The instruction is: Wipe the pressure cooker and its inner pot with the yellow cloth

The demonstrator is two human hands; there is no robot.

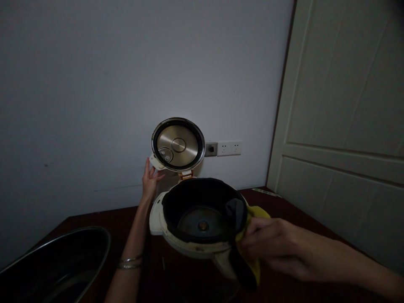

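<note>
An electric pressure cooker (202,248) with a pale body and a dark, hollow inside stands in front of me. Its round lid (186,139) is raised on the back hinge, metal underside facing me. My left hand (151,181) reaches past the cooker's left side, fingers spread at the lid's lower left edge; whether the palm bears on anything is hidden. At the cooker's right rim, my right hand (271,242) is closed around a yellow cloth (259,211). The cloth lies against the rim and hangs down the outside, with a dark part beside it.
A large metal basin (105,240) sits at the lower left on the dark red table (123,214). Wall sockets (229,148) and a grey switch or plug plate (211,149) are behind the lid. A pale panelled door (341,168) stands to the right.
</note>
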